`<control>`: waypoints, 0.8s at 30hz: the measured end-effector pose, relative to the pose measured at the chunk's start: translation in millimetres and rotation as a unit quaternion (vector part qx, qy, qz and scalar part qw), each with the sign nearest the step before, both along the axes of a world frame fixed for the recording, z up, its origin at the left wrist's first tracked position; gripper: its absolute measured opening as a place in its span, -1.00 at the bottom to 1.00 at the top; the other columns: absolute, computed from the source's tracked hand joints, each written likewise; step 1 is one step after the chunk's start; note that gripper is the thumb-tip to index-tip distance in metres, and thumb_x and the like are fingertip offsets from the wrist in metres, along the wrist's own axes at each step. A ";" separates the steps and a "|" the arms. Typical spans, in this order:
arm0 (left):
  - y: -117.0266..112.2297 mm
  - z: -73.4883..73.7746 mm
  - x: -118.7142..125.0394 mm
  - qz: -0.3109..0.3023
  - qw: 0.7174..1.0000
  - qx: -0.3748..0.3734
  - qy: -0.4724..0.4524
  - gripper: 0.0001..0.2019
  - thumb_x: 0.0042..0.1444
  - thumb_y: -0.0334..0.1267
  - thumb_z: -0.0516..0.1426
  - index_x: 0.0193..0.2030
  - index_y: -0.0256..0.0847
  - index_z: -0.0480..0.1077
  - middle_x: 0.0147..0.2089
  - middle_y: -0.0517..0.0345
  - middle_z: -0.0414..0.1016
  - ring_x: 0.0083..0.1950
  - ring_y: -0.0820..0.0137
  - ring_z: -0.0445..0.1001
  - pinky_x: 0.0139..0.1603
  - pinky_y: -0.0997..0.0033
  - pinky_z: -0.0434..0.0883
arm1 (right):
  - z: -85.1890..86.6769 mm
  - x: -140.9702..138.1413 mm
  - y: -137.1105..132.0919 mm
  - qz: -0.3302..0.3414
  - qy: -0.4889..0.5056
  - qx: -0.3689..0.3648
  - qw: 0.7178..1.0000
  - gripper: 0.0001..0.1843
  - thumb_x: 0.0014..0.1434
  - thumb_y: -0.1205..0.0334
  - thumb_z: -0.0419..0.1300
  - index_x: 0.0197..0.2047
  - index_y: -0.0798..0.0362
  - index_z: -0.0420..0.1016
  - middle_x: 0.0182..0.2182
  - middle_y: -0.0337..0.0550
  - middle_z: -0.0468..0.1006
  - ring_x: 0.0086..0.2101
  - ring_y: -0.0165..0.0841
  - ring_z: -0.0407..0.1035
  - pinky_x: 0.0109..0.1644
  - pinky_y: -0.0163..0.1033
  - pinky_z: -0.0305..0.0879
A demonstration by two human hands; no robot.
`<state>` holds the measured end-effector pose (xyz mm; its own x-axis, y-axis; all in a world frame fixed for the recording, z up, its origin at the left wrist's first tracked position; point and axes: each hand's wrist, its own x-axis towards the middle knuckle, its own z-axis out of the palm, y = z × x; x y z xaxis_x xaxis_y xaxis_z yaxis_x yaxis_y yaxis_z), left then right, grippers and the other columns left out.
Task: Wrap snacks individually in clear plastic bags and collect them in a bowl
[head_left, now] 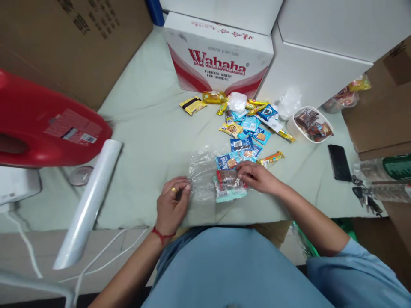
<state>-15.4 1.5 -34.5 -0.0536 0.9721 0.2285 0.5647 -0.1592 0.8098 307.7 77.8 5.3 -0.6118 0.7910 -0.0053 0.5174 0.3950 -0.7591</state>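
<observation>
A crinkled clear plastic bag (203, 177) lies flat on the cloth-covered table. My left hand (173, 201), with a ring and a red cord at the wrist, pinches the bag's left edge. At the bag's right end are a brown snack packet (228, 179) with red edges and a pale green packet (229, 195) beneath it. My right hand (258, 177) has its fingers curled onto the brown packet's right side; the fingertips are partly hidden. Just beyond it lie blue snack packets (226, 161) and a yellow-orange stick packet (271, 158).
More small packets (250, 124) are heaped before a Wahaba water carton (218, 64). To the right stand a white tub (310, 124) of brown packets, a phone (339, 162) and keys (366, 199). A red jug (48, 124) and a white roll (88, 205) occupy the left.
</observation>
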 end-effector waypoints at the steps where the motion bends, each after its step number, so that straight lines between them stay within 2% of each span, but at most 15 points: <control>1: -1.0 3.2 -1.2 0.014 1.000 0.008 0.008 -0.88 0.34 -0.19 0.14 -0.11 -0.11 0.49 0.01 0.01 0.61 0.16 0.21 0.54 0.29 -0.01 0.47 | 1.8 -0.1 -2.6 0.002 -0.002 0.002 1.000 -0.76 0.46 0.18 0.11 -0.21 0.04 0.55 -0.07 0.03 0.61 -0.06 -0.24 0.53 0.06 -0.10 0.48; 3: -4.0 13.3 -3.0 0.034 0.998 0.035 0.044 -0.81 0.32 -0.23 0.12 0.02 -0.09 0.47 0.14 -0.04 0.54 0.29 0.13 0.46 0.36 -0.10 0.41 | 5.0 0.3 -8.7 -0.004 -0.005 0.010 1.000 -0.77 0.46 0.19 0.12 -0.19 0.03 0.56 -0.09 0.02 0.61 -0.08 -0.25 0.52 0.05 -0.11 0.50; 5: -7.2 26.7 -0.9 0.021 0.992 0.078 0.098 -0.65 0.30 -0.26 0.11 0.20 -0.04 0.41 0.23 -0.05 0.49 0.43 0.05 0.34 0.48 -0.26 0.23 | 6.7 1.0 -14.7 -0.008 -0.001 0.017 1.000 -0.78 0.46 0.19 0.13 -0.17 0.03 0.57 -0.07 0.02 0.60 -0.07 -0.24 0.52 0.05 -0.11 0.50; 8: -8.5 44.5 13.1 -0.083 0.970 0.134 0.183 -0.46 0.29 -0.19 0.14 0.40 0.03 0.26 0.26 -0.01 0.52 0.53 -0.03 0.22 0.58 -0.43 -0.18 | 6.9 2.2 -20.5 -0.003 0.008 0.020 1.000 -0.79 0.47 0.19 0.13 -0.15 0.02 0.58 -0.04 0.02 0.58 -0.04 -0.25 0.52 0.07 -0.11 0.50; 11: -5.5 48.5 32.2 -0.177 0.946 0.117 0.247 -0.47 0.29 -0.05 0.19 0.37 0.01 0.31 0.21 0.00 0.59 0.51 -0.07 0.26 0.56 -0.50 -0.39 | 7.9 4.0 -22.2 0.013 0.014 0.020 1.000 -0.77 0.48 0.21 0.12 -0.14 0.03 0.59 -0.01 0.03 0.57 -0.02 -0.25 0.52 0.09 -0.11 0.50; 13: -3.4 43.6 39.8 -0.207 0.936 0.092 0.268 -0.65 0.30 -0.09 0.20 0.19 -0.02 0.46 0.04 0.03 0.66 0.42 -0.05 0.38 0.55 -0.53 -0.37 | 9.9 5.7 -21.7 0.026 0.014 0.016 0.999 -0.76 0.48 0.21 0.11 -0.13 0.03 0.60 0.02 0.04 0.57 0.00 -0.25 0.52 0.11 -0.11 0.49; 16: -3.3 34.0 40.1 -0.230 0.934 0.091 0.257 -0.87 0.30 -0.28 0.19 -0.07 -0.05 0.55 -0.20 0.13 0.65 0.25 0.07 0.51 0.56 -0.47 -0.14 | 14.4 7.7 -19.3 0.056 0.012 0.005 0.998 -0.75 0.48 0.19 0.12 -0.10 0.02 0.63 0.07 0.04 0.56 0.04 -0.24 0.52 0.14 -0.12 0.48; 19: -6.4 30.6 34.6 -0.247 0.933 0.131 0.227 -0.85 0.28 -0.41 0.17 -0.15 -0.08 0.54 -0.19 0.15 0.64 0.20 0.20 0.54 0.54 -0.27 0.09 | 22.0 6.9 -14.8 0.105 0.007 0.011 0.994 -0.74 0.48 0.18 0.13 -0.12 0.01 0.66 0.08 0.01 0.60 0.07 -0.22 0.49 0.22 -0.05 0.42; 22: -9.9 32.4 30.6 -0.268 0.926 0.172 0.201 -0.83 0.28 -0.44 0.16 -0.11 -0.10 0.51 -0.08 0.11 0.66 0.20 0.26 0.54 0.51 -0.13 0.21 | 33.6 4.0 -9.2 0.146 0.011 0.011 0.989 -0.70 0.49 0.15 0.13 -0.16 0.00 0.68 0.06 -0.04 0.65 0.07 -0.21 0.48 0.31 0.04 0.32; 24: -11.2 33.5 28.9 -0.271 0.924 0.187 0.192 -0.82 0.29 -0.46 0.16 -0.07 -0.11 0.50 -0.05 0.08 0.66 0.17 0.27 0.55 0.45 -0.06 0.30 | 40.5 2.3 -4.5 0.173 0.031 -0.018 0.984 -0.70 0.48 0.06 0.15 -0.07 -0.02 0.68 0.08 -0.06 0.65 0.10 -0.21 0.48 0.31 0.02 0.32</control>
<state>13.4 -9.7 -1.0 0.5736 0.6818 0.4540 0.5548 -0.7311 0.3970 309.9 73.3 45.8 -0.8449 0.5346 0.0163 0.3085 0.5120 -0.8017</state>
